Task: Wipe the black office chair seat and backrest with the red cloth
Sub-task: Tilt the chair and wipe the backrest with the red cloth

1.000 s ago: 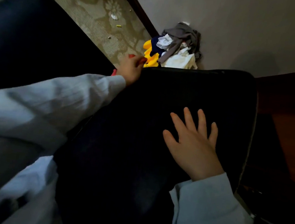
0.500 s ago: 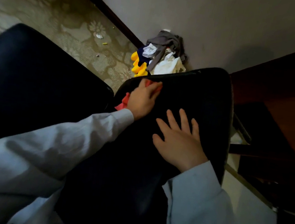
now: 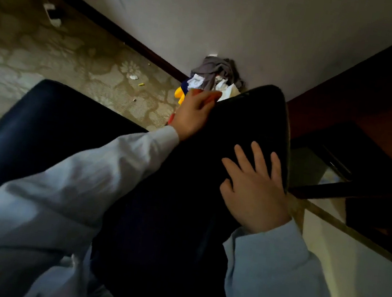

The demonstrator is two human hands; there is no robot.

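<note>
the red cloth [image 3: 198,90] is almost wholly hidden under the left hand [image 3: 193,113], at the far left corner of the black chair [image 3: 182,208] pad that runs up the middle of the view. only a red sliver shows by the fingertips and another at the heel of the hand. the left fingers curl down over the cloth and press it against the pad's edge. the right hand [image 3: 254,190] lies flat on the same pad nearer its right edge, fingers spread and holding nothing, probably bracing.

the risk, as i judge it, sits at that corner: with so little cloth bunched under the palm, a stroke past the rim could let it slip off and drop to the floor [image 3: 52,61]. bare skin could also end up rubbing the pad instead of the cloth. the dim light makes missed patches hard to spot.

the pad looks matte, dark and smooth, with no visible dust. a second dark pad [image 3: 52,125] with a slight sheen lies to the left; which is seat and which is backrest i cannot tell.

beyond the corner, a pile of clothes [image 3: 213,76] sits against the wall [image 3: 231,17].
</note>
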